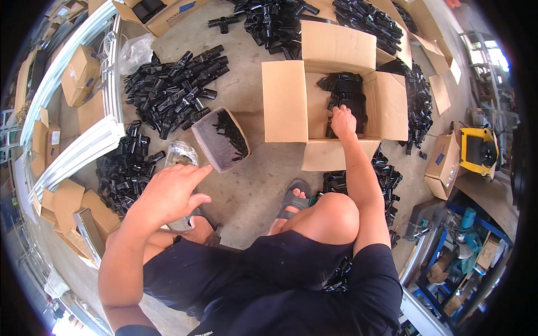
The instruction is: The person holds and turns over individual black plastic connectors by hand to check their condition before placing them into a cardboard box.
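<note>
Inside the open cardboard box [284, 106], black tubular fittings [343, 84] lie in rows. My right hand [344, 121] reaches over the near flap into it, its fingers curled round a black fitting [330, 127] at the near left of the contents. Most of that piece is hidden under the fingers. My left hand [174, 193] hangs in the air above my left foot, thumb and index finger apart, holding nothing. Just beyond its fingertips stands a grey tub [208, 147] with small dark pieces along its right side.
Heaps of black fittings cover the floor at the left [168, 92], at the far side [269, 22] and right of the box [419, 106]. White metal profiles [84, 148] run along the left. A yellow-framed machine [479, 151] and a blue shelf rack [476, 224] stand at the right.
</note>
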A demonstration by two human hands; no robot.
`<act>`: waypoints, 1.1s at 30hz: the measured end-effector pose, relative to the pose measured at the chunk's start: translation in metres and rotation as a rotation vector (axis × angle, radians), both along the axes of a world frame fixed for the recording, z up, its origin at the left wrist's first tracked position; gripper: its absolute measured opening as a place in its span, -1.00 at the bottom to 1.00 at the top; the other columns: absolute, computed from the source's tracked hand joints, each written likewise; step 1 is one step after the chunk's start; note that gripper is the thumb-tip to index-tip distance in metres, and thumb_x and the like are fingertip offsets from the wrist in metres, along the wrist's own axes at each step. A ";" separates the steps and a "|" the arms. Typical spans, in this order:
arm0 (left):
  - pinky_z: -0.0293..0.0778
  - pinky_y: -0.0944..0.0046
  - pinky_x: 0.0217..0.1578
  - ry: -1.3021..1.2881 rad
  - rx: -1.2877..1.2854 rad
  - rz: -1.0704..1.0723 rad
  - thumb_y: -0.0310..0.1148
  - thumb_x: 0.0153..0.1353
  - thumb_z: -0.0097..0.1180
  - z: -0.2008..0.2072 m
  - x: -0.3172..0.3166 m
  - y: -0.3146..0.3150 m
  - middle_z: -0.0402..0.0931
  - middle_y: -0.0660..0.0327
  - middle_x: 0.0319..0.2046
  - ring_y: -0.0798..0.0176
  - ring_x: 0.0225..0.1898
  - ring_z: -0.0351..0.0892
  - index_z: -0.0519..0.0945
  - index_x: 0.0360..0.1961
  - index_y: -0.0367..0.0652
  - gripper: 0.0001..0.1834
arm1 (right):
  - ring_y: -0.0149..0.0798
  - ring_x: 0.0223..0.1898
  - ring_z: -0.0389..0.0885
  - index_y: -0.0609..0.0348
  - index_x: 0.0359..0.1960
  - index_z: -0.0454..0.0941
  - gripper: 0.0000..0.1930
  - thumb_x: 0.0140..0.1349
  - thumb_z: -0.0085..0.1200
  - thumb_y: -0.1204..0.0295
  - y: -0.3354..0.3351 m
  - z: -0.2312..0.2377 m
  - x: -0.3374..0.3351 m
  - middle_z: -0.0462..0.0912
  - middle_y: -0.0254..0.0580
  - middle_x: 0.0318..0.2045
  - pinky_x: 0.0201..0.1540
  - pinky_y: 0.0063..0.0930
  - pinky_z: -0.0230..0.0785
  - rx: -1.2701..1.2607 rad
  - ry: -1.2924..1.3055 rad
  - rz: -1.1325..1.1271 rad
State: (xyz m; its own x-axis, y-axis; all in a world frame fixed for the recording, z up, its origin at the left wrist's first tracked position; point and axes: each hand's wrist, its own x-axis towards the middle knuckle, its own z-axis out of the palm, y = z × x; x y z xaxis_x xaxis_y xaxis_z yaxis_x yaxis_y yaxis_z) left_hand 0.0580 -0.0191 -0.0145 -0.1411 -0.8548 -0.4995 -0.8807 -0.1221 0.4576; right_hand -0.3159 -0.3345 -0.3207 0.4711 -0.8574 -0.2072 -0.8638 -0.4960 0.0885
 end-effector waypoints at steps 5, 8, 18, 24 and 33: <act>0.50 -0.02 0.03 0.034 -0.025 -0.019 -0.17 0.16 0.37 -0.004 -0.008 0.005 0.64 0.00 -0.13 -0.12 -0.04 0.60 0.54 0.24 -0.20 -0.36 | 0.02 -0.03 0.67 0.18 -0.16 0.58 -0.86 0.31 0.10 0.43 -0.001 -0.004 -0.005 0.66 -0.02 -0.14 -0.06 -0.15 0.62 -0.034 -0.046 0.064; 0.51 0.00 0.01 0.010 -0.097 -0.032 -0.19 0.17 0.36 0.000 -0.012 0.012 0.64 -0.01 -0.13 -0.11 -0.04 0.61 0.55 0.24 -0.19 -0.38 | 0.13 -0.10 0.67 0.20 -0.18 0.55 -0.88 0.30 0.15 0.47 0.002 0.011 -0.005 0.68 0.05 -0.24 -0.05 -0.03 0.55 -0.020 -0.229 -0.053; 0.56 0.18 0.07 0.849 -0.250 0.589 -0.20 0.43 0.20 0.033 -0.059 -0.008 0.59 0.10 0.14 0.20 0.10 0.60 0.44 0.36 -0.23 -0.43 | 0.05 -0.23 0.71 0.28 -0.13 0.54 -0.80 0.30 0.23 0.45 0.089 0.295 0.104 0.69 0.10 -0.30 -0.13 -0.21 0.51 0.285 -0.975 0.107; 0.63 0.25 -0.16 1.288 -0.370 0.726 -0.14 0.54 0.01 0.036 -0.098 -0.011 0.64 0.11 -0.04 0.23 -0.14 0.69 0.51 0.20 -0.31 -0.55 | 0.03 -0.26 0.72 0.21 -0.10 0.60 -0.82 0.33 0.18 0.42 0.178 0.392 0.144 0.66 0.02 -0.25 -0.18 -0.21 0.59 0.254 -1.161 0.323; 0.43 0.35 -0.51 1.469 -0.210 0.773 -0.02 0.58 -0.12 0.038 -0.081 0.032 0.56 0.21 -0.46 0.32 -0.53 0.50 0.58 -0.07 -0.26 -0.53 | -0.47 -0.30 0.51 0.37 0.22 0.50 -0.56 0.44 0.18 0.34 0.224 0.363 0.150 0.64 -0.31 -0.25 -0.16 -0.48 0.46 1.290 -1.534 -0.047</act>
State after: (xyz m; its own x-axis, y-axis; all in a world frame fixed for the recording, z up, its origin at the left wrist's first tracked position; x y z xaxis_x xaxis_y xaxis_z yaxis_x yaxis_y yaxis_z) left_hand -0.0228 0.0133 0.0234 0.1045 -0.9722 -0.2097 0.5164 -0.1272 0.8469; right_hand -0.1656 -0.1100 0.0426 0.8087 -0.5762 -0.1187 0.1280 0.3692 -0.9205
